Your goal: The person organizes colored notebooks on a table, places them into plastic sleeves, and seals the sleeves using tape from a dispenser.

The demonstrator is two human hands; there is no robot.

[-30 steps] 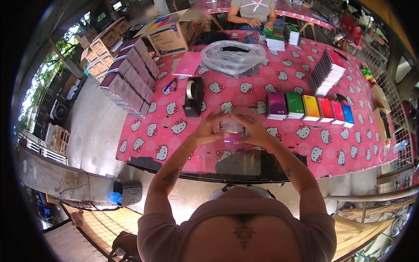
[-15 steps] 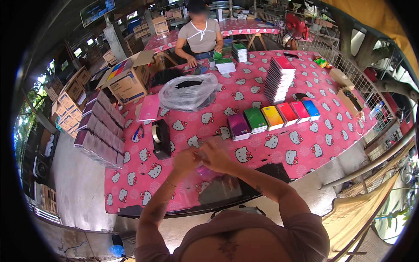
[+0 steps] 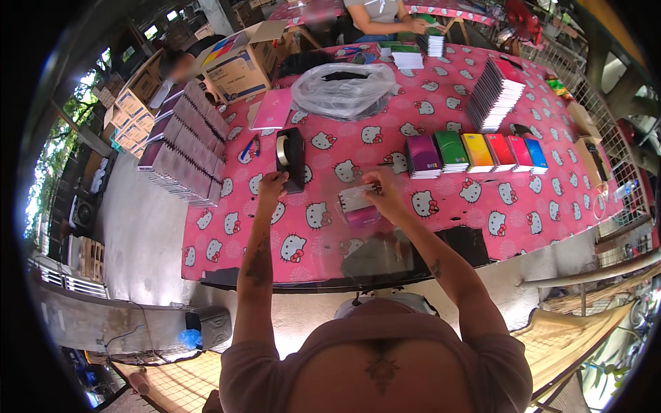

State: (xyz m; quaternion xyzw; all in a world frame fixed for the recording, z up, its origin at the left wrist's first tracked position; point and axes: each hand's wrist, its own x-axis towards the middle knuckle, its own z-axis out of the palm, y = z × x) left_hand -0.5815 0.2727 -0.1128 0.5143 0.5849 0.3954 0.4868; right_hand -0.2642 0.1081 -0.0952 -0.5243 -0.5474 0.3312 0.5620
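Observation:
My left hand is closed beside the near end of a black tape dispenser with a pale roll. Whatever its fingertips pinch is too small to make out. My right hand grips the upper right part of a small spiral notebook, purple and white, which seems to be in a clear plastic wrapper. To the right stands a row of small notebooks: purple, green, yellow, red, pink and blue.
Purple spiral notebooks are stacked high at the left, near an open carton. A clear plastic bag and a pink notebook lie farther back. A tall notebook stack rises at right. Across the table, a co-worker handles green notebooks.
My hands have parted: the left went over to the tape dispenser, the right remains at the notebook. The view has shifted, and another person's head shows behind the left stacks.

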